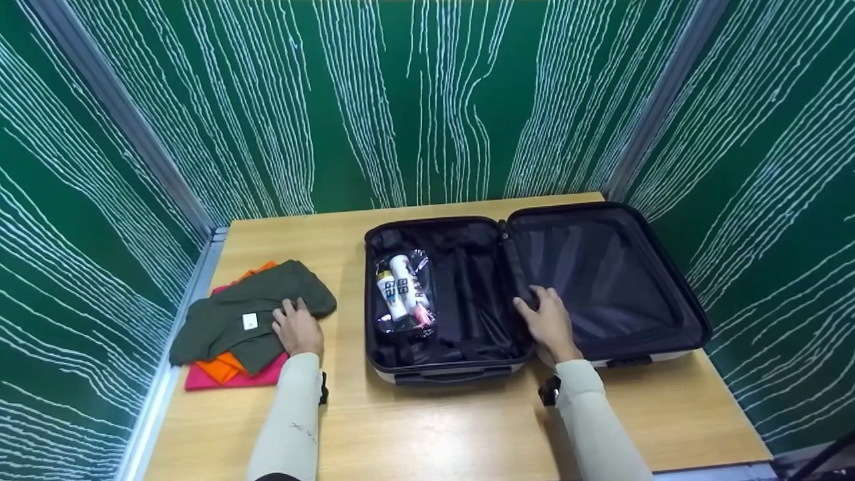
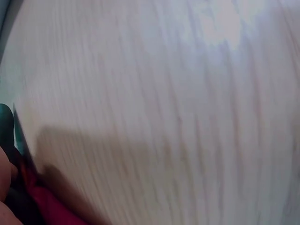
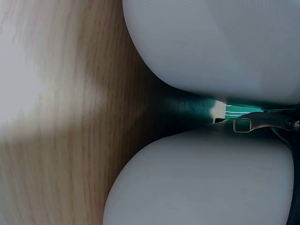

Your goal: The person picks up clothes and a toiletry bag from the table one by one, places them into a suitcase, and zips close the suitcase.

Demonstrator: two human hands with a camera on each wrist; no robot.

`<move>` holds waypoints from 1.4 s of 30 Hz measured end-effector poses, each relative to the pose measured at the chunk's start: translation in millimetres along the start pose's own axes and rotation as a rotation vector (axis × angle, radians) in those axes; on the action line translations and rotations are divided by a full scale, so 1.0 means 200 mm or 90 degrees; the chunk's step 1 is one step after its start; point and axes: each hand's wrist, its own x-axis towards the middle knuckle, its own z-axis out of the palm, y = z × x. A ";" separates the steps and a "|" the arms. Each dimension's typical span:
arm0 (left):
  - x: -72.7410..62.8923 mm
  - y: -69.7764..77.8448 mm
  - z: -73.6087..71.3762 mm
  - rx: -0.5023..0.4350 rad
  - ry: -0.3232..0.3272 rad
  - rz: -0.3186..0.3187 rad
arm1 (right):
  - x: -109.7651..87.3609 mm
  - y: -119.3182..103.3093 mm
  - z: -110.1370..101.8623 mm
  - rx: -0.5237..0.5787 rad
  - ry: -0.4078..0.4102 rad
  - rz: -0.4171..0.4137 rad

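Note:
In the head view my left hand (image 1: 298, 327) rests on the right part of a dark green garment (image 1: 220, 322) with a small white label. Under it lie an orange cloth (image 1: 224, 365) and a pink cloth (image 1: 257, 377). The left wrist view catches only parts of fingers (image 2: 3, 173) against the dark fabric. My right hand (image 1: 549, 324) touches the inner edge of an opened black-lined suitcase (image 1: 461, 294), near the hinge between its two halves. A clear pouch (image 1: 404, 327) holding a white bottle (image 1: 409, 284) and a gold-capped tube (image 1: 391, 297) lies in the left half.
A light wood table (image 1: 427, 427) carries everything. Green walls (image 1: 427, 100) with white streaks enclose its back and sides. The suitcase's right shell (image 1: 601, 274) lies flat towards the right wall. The right wrist view shows the pale shell undersides (image 3: 206, 183) and a strap buckle (image 3: 242, 125).

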 end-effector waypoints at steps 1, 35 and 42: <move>0.00 0.00 0.00 -0.011 0.001 -0.002 | 0.00 0.00 0.00 0.000 0.000 0.000; 0.06 -0.05 -0.19 -0.116 0.031 -0.056 | 0.00 0.00 -0.02 -0.001 -0.002 -0.006; 0.06 -0.07 -0.19 -0.114 0.009 -0.063 | -0.01 0.00 0.00 0.004 -0.008 -0.003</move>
